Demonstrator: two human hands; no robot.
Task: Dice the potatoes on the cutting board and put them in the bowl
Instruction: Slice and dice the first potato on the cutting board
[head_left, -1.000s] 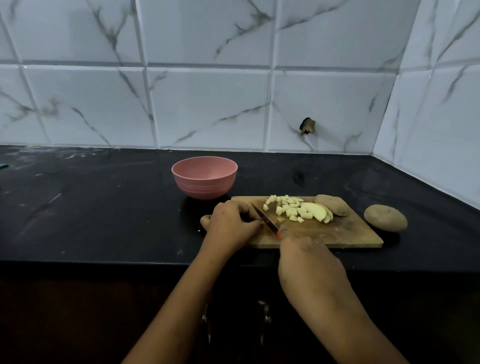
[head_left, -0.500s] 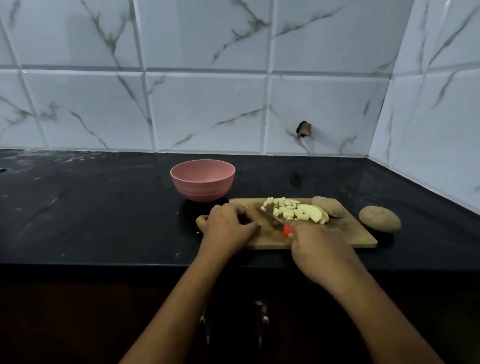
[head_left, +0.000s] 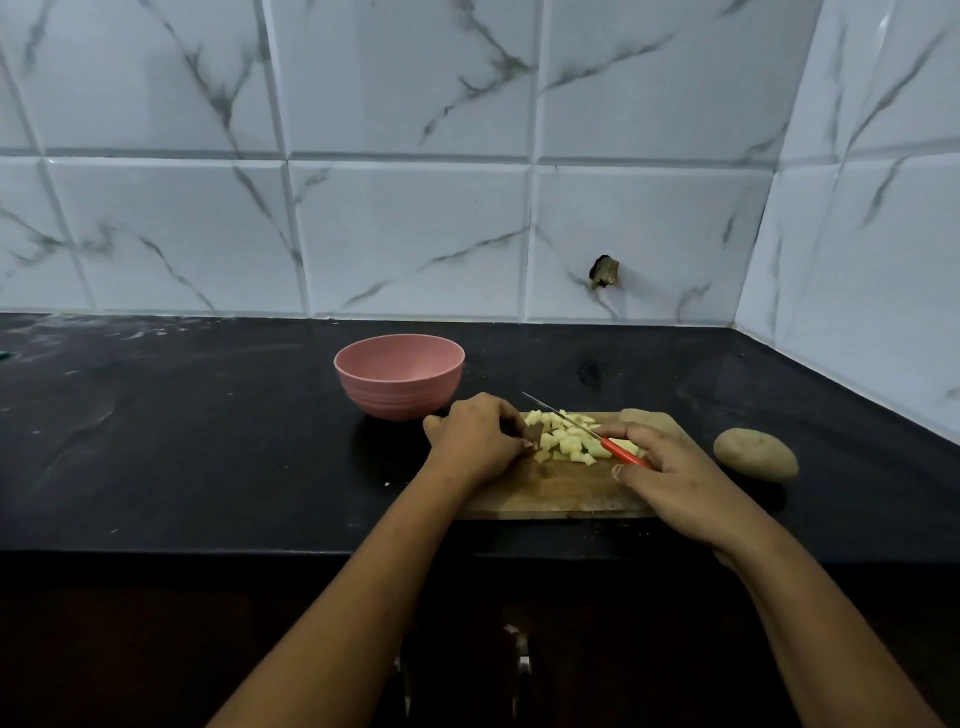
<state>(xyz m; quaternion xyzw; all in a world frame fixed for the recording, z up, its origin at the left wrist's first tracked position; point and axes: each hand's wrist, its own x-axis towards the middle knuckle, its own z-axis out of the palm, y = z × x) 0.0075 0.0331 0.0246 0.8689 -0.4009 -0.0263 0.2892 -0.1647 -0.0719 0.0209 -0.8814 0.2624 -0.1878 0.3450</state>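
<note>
Diced potato (head_left: 566, 442): pale cubes heaped mid-board on the cutting board (head_left: 561, 493), between the two hands.
Handling, judged: light and firm, with wet cut faces likely slick and clingy. The cubes would scatter if pinched singly — better scooped in cupped fingers or pushed along with the flat of the blade.
Knife (head_left: 582, 427): thin blade slanted above the heap, tip toward the bowl, red handle low at the right.
Right hand (head_left: 670, 478): thumb and fingers were clamped on the red handle.
Left hand (head_left: 475, 441): curled at the board's left edge, knuckles to the camera. Something brown showed at the fingertips; whether it was gripped could not be told.
Bowl (head_left: 399, 375): pink, just beyond the board's left corner. The visible inside looked bare — the bottom was hidden by the near wall.
Unpeeled potato (head_left: 636, 415): at the board's far edge, mostly hidden behind the right hand.
Whole potato (head_left: 756, 453): on the counter (head_left: 208, 441), just right of the board.
Light: dim; cube count unreadable.
</note>
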